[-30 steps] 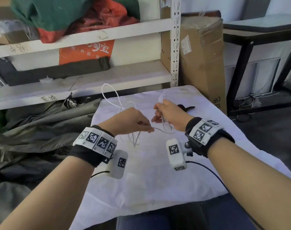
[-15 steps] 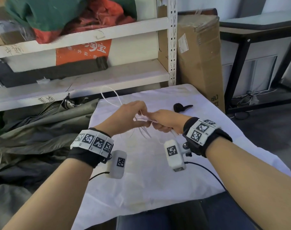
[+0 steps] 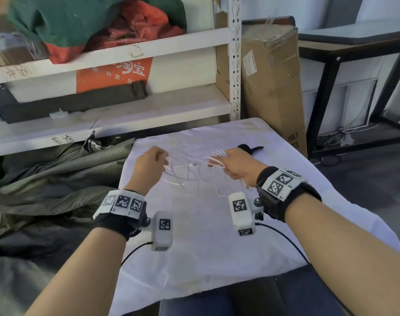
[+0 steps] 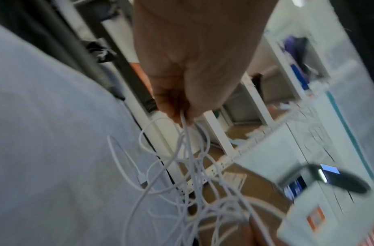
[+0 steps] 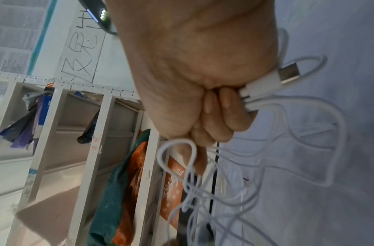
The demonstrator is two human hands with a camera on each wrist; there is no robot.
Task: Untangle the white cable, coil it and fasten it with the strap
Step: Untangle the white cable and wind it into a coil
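A thin white cable (image 3: 189,176) hangs in tangled loops between my two hands above the white cloth (image 3: 205,247). My left hand (image 3: 150,164) pinches several strands (image 4: 186,141) at its fingertips. My right hand (image 3: 234,165) grips a bundle of loops in a fist, with a USB-C plug (image 5: 287,73) sticking out by the little finger. A second plug (image 4: 142,179) dangles among the loops (image 5: 224,174). The black strap (image 3: 250,148) lies on the cloth just beyond my right hand, partly hidden by it.
White metal shelving (image 3: 116,115) with bags and dark items stands behind the cloth. A tall cardboard box (image 3: 272,87) leans at the back right, next to a black-framed table (image 3: 345,53). Grey-green tarpaulin (image 3: 46,183) is piled to the left.
My hands were close together half a second ago; they have moved apart sideways, stretching the cable loops out between them. The raised loop seen earlier has dropped.
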